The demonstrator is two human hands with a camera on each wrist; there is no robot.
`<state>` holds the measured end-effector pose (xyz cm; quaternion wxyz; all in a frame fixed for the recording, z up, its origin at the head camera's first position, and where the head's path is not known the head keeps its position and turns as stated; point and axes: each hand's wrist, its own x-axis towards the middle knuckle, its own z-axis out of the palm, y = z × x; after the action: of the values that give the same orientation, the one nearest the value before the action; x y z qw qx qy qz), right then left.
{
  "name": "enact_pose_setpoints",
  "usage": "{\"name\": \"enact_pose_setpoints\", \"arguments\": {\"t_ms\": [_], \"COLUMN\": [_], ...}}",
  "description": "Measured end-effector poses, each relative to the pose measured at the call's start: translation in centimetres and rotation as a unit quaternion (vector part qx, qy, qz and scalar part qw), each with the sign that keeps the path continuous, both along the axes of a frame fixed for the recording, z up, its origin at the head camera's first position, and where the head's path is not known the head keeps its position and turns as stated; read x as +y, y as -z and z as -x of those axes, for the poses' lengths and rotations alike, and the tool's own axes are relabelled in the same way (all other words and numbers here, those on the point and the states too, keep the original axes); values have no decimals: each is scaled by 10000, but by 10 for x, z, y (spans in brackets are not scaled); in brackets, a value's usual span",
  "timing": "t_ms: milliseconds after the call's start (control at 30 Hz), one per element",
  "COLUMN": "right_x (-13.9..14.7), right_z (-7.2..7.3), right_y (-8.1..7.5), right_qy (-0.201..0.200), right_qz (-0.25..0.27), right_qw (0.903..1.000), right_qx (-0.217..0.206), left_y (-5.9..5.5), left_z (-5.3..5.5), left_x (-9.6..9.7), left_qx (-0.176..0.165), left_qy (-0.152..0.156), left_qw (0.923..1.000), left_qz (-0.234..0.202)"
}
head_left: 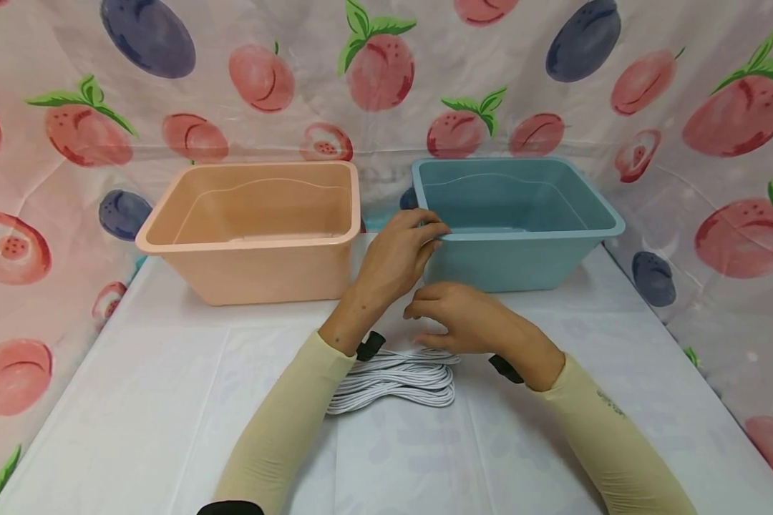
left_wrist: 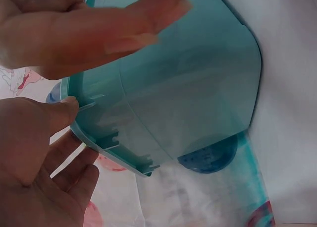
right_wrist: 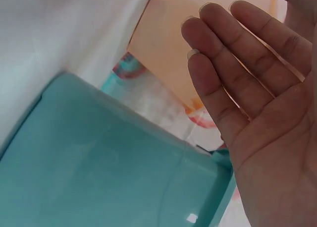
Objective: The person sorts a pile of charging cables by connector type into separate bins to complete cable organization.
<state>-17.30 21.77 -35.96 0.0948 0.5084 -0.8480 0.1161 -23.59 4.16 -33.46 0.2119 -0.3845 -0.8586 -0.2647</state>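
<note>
My left hand [head_left: 394, 254] pinches the near left corner of the rim of a teal plastic bin [head_left: 522, 261]. In the left wrist view its thumb lies on the rim [left_wrist: 89, 141] and the other fingers are around the edge. My right hand [head_left: 473, 315] hovers just in front of the bin, palm turned inward, its fingers loosely extended and holding nothing; the right wrist view shows the palm bare. Beneath the two hands, a bundle of white cord [head_left: 402, 383] lies folded in loops on the table, partly covered by the left wrist.
A peach-coloured bin [head_left: 264, 275] stands to the left of the teal one, with a narrow gap between them. Both rest at the back of a white-covered table [head_left: 135, 400]. Behind hangs a fruit-patterned cloth [head_left: 386, 132], which also runs along both sides.
</note>
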Motion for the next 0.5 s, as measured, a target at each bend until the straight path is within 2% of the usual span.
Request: {"name": "enact_pose_setpoints", "arguments": {"t_ms": [500], "right_x": [-18], "right_z": [-3], "right_y": [16], "right_qy": [-214], "right_qz": [-410], "right_qw": [9982], "right_qx": [-375], "left_y": [0], "left_z": [1], "left_x": [0], "left_qx": [-40], "left_qy": [3], "left_qw": [10000], "left_qz": [-17]}}
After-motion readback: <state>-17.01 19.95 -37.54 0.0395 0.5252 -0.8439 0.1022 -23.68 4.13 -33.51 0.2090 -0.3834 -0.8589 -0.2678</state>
